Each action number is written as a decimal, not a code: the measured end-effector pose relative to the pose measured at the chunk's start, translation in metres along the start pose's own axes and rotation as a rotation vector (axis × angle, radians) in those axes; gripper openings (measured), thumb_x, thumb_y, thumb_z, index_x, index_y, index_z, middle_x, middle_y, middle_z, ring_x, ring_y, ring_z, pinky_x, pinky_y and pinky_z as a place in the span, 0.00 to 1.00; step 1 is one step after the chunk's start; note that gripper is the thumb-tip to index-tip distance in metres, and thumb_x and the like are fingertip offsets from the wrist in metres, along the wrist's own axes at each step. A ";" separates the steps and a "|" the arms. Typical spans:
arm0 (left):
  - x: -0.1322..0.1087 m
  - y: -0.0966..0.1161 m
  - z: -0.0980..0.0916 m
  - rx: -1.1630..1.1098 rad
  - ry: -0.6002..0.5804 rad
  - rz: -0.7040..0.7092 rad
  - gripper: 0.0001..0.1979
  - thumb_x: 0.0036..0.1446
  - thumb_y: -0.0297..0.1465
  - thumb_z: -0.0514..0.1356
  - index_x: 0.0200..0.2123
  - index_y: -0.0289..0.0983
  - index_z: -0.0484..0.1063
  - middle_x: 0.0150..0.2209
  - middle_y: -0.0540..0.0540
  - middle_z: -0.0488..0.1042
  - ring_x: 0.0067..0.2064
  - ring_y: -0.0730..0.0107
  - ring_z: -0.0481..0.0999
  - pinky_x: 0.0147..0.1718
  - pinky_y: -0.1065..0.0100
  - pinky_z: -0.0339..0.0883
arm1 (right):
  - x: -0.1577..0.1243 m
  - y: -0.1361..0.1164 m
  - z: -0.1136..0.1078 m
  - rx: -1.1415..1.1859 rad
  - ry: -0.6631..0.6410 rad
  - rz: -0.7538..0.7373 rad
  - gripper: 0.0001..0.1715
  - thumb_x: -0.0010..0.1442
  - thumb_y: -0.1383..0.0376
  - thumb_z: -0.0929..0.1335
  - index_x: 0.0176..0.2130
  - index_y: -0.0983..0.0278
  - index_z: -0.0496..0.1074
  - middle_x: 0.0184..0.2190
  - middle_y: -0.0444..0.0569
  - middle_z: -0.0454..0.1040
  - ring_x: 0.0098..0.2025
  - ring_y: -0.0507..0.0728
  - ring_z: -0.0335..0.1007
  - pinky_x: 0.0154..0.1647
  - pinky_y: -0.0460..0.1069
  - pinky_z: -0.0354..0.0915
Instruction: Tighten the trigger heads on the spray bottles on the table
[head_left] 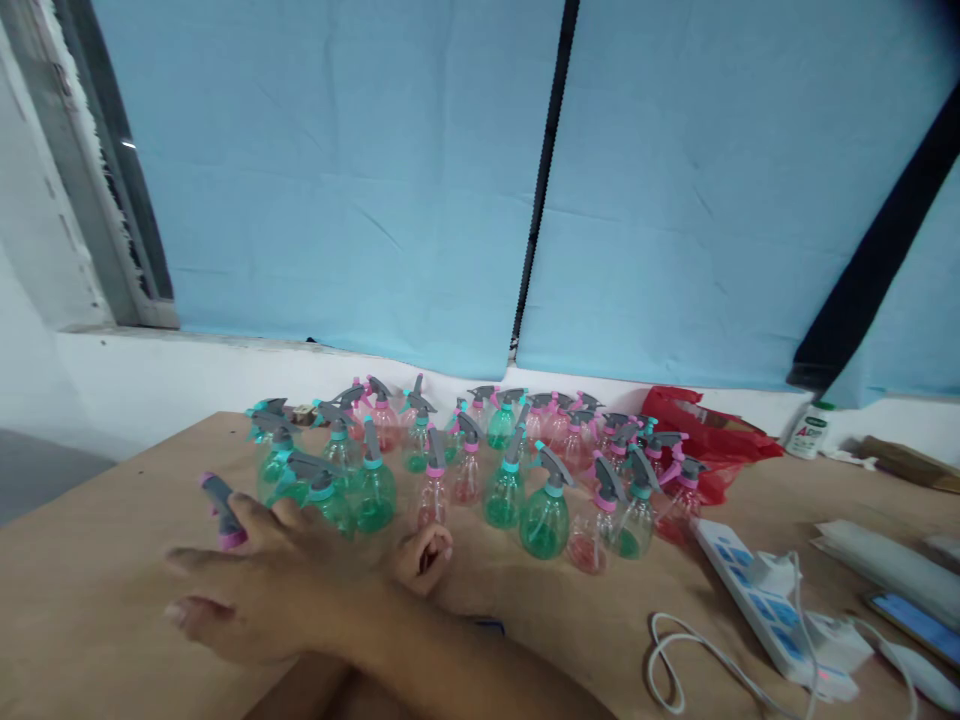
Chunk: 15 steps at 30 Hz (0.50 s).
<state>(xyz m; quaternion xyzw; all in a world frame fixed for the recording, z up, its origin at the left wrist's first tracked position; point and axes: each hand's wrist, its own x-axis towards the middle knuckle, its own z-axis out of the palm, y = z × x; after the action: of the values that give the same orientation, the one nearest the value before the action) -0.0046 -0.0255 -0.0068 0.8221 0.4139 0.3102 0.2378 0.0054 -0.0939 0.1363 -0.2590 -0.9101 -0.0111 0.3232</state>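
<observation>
Many small spray bottles (545, 520) in green and pink, with grey trigger heads, stand crowded at the middle of a brown table (97, 590). My right hand (247, 590) reaches across to the left, blurred, palm down with fingers stretched out flat. A grey trigger head with a pink collar (222, 512) sticks up just behind its fingers; the rest of that bottle is hidden by the hand. My left hand (424, 556) shows past my right forearm with its fingers curled in, close to the front bottles, with nothing visible in it.
A red plastic bag (709, 430) and a white bottle with a green label (810, 430) lie at the back right. A white power strip (739, 580) with plugs and a looped white cable (675, 660), a phone (915, 620) and papers (885, 560) occupy the right. Blue curtains hang behind.
</observation>
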 end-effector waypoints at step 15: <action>-0.002 -0.008 0.002 0.146 0.024 -0.047 0.10 0.62 0.37 0.52 0.40 0.41 0.70 0.26 0.54 0.67 0.28 0.71 0.68 0.28 0.70 0.58 | 0.016 0.027 0.031 -0.001 0.104 0.065 0.19 0.68 0.62 0.62 0.55 0.64 0.71 0.56 0.52 0.71 0.51 0.60 0.67 0.55 0.56 0.66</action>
<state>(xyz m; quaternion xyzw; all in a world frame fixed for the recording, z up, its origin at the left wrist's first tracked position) -0.0081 -0.0226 -0.0144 0.8234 0.4576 0.2834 0.1797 -0.0102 -0.0572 0.1171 -0.2879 -0.8831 -0.0144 0.3701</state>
